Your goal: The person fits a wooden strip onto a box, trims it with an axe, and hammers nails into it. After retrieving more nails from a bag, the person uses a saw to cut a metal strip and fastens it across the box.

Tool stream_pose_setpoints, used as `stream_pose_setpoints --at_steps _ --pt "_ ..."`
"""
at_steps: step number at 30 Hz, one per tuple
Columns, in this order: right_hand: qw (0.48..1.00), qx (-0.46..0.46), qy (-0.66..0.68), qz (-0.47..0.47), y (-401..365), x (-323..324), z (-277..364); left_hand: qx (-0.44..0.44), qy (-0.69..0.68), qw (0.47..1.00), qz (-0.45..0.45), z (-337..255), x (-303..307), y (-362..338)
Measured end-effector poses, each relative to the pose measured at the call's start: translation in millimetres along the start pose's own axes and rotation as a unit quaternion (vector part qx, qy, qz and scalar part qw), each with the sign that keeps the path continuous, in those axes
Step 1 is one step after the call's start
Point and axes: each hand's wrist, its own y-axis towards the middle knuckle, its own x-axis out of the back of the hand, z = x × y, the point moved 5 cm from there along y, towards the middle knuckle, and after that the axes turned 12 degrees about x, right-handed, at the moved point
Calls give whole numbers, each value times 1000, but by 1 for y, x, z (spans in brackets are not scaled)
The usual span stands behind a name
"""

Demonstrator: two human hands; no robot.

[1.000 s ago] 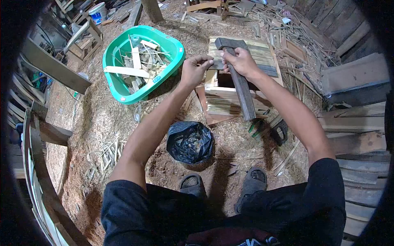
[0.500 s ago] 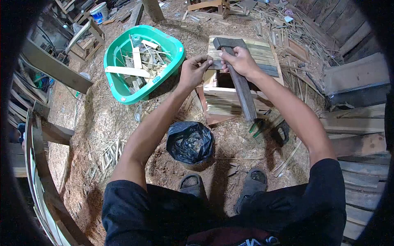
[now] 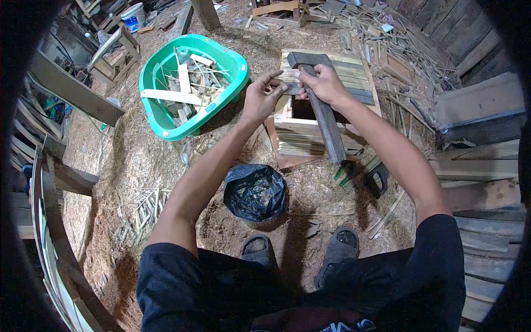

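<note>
My right hand (image 3: 327, 86) is closed round the upper handle of a hammer (image 3: 326, 124). Its dark head lies over the slatted top, with the handle slanting down towards me. The curled fingers of that hand are close to a dark wooden slat (image 3: 359, 95) along the opening's edge. My left hand (image 3: 264, 98) is at the slat's left end, thumb and fingertips bent onto it; whether something small is pinched there is hidden. Below both hands stands a wooden box (image 3: 301, 127) with a partly slatted top and a dark opening.
A green plastic basin (image 3: 149, 119) with wood offcuts sits to the left. A bucket lined with a black bag (image 3: 232, 191) is before my feet. Green-handled tools (image 3: 347, 171) lie beside the box. Stacked boards (image 3: 481, 166) line the right, and shavings cover the floor.
My left fingers have lifted and spread a little above the thumb, still at the slat's end. My right hand and the hammer have hardly moved.
</note>
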Motion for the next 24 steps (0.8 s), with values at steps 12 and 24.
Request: stream_pose_setpoints --at_steps 12,24 --pt "1000 -9 -17 3 1 1 -5 43 115 992 0 -10 -1 -3" --pt "1000 -10 -23 -4 0 1 -6 117 22 993 -28 -4 12 2"
